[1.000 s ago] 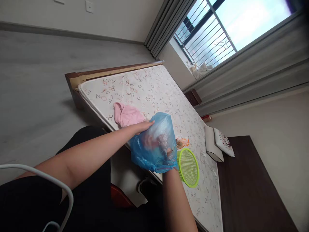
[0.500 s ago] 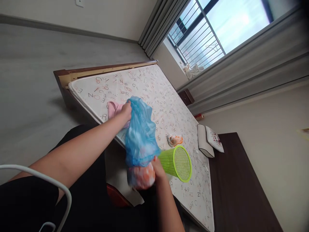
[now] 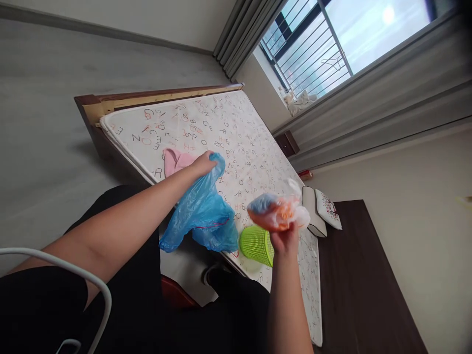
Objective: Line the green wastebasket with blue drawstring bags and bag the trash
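Observation:
My left hand is closed on the upper edge of a blue plastic bag, which hangs loosely over the near edge of the mattress. Raised to the right, my right hand grips an orange-and-white plastic-wrapped bundle; its contents cannot be made out. Below that bundle a lime-green mesh basket lies on its side on the mattress, partly covered by my right hand and the bundle. Beside my left wrist is a folded pink cloth.
The letter-printed mattress rests in a wooden bed frame. Cushions lie near the dark headboard. A white cable crosses the lower left. Grey curtains flank a barred window.
The orange-and-white bundle has come away from the blue bag and moved up and right in my right hand. The bag now hangs slack from my left hand.

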`<control>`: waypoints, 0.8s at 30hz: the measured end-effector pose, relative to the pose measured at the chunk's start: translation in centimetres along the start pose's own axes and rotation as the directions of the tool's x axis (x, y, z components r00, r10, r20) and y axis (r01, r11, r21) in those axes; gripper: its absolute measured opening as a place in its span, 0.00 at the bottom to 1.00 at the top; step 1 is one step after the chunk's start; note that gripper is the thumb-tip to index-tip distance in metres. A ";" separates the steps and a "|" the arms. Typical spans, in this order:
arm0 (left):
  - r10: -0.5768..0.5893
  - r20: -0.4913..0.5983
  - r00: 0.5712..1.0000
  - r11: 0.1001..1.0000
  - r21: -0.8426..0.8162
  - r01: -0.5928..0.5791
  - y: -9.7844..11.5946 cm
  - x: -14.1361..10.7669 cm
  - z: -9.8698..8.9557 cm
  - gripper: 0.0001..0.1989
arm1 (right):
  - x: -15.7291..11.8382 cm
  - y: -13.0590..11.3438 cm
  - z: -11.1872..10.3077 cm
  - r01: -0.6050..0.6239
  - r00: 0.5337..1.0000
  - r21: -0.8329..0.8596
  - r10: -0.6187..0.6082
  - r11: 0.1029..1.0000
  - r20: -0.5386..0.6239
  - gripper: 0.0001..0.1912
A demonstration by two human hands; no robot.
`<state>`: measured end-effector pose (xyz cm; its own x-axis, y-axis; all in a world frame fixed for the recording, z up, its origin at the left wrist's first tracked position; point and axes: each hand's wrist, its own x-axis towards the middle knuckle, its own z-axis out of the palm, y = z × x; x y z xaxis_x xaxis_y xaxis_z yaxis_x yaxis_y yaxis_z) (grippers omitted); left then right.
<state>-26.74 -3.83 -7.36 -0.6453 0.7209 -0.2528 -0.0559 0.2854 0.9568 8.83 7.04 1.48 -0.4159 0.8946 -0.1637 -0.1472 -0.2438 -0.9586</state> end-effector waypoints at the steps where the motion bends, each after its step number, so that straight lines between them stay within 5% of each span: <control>1: 0.004 0.021 1.000 1.000 0.022 -0.004 0.0 -0.1 0.1 0.35 | 1.3 0.1 0.8 0.022 0.999 0.036 -0.021 0.999 -0.034 0.29; 3: 0.015 0.046 0.999 0.999 0.033 -0.016 0.1 -0.3 0.3 0.35 | 2.9 1.8 2.7 -0.049 0.984 0.024 0.052 0.999 -0.170 0.35; 6: 0.033 0.129 0.991 0.999 0.013 -0.035 0.0 -0.7 1.0 0.30 | 2.8 7.5 6.6 -0.214 0.937 -0.061 0.187 0.975 -0.294 0.38; 9: 0.047 0.296 0.954 0.999 -0.002 -0.049 -0.4 -1.4 2.0 0.24 | 1.1 14.1 10.9 -0.232 0.954 -0.141 0.197 0.962 -0.224 0.41; 12: 0.081 0.491 0.867 0.996 -0.011 -0.087 -0.7 -2.1 3.0 0.21 | 0.7 17.6 13.6 -0.185 0.982 -0.166 0.176 0.969 -0.067 0.41; 14: 0.146 0.574 0.806 0.987 -0.027 -0.159 -0.8 -2.2 3.3 0.25 | 2.2 17.7 14.2 -0.164 0.986 -0.150 0.163 0.975 -0.020 0.32; 16: 0.220 0.559 0.800 0.969 -0.035 -0.243 -0.6 -2.1 3.4 0.31 | 4.5 16.5 13.9 -0.119 0.992 -0.118 0.113 0.986 -0.055 0.24; 20: 0.252 0.343 0.905 0.928 0.181 -0.327 -0.4 -1.5 2.9 0.36 | 8.7 13.1 12.2 -0.057 0.972 -0.097 0.033 0.994 -0.235 0.22; 24: 0.093 0.281 0.955 0.856 0.467 -0.221 -1.3 -1.3 2.3 0.38 | 9.2 11.8 10.3 -0.123 0.933 -0.078 0.089 0.989 -0.349 0.32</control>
<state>-24.11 -3.69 -8.62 -0.4075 0.8926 -0.1928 0.4504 0.3801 0.8079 -5.98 8.52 -8.96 -0.0880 0.9436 -0.3192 -0.0244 -0.3224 -0.9463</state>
